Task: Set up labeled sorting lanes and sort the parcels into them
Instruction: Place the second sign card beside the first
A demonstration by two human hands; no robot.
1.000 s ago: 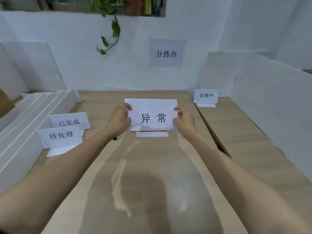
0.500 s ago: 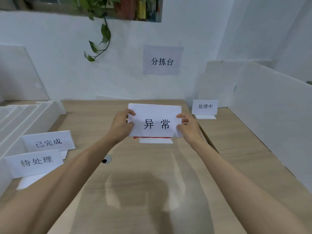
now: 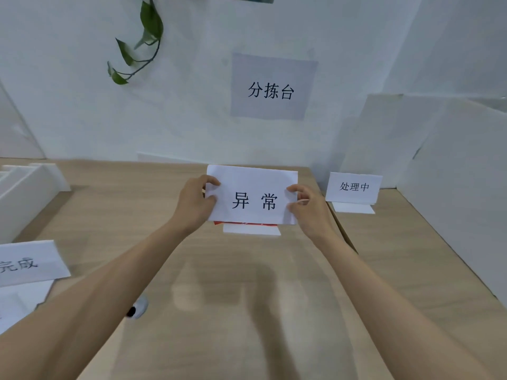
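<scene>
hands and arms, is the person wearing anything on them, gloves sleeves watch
Left hand and right hand are bare: no gloves, rings or watch visible. Both arms are uncovered as far as the frame shows; no sleeves in view.

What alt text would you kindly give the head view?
The left hand and right hand pinch the side edges of a white 异常 label above a wooden table. A 处理中 label stands to its right; a 分拣台 sign hangs behind.
</scene>
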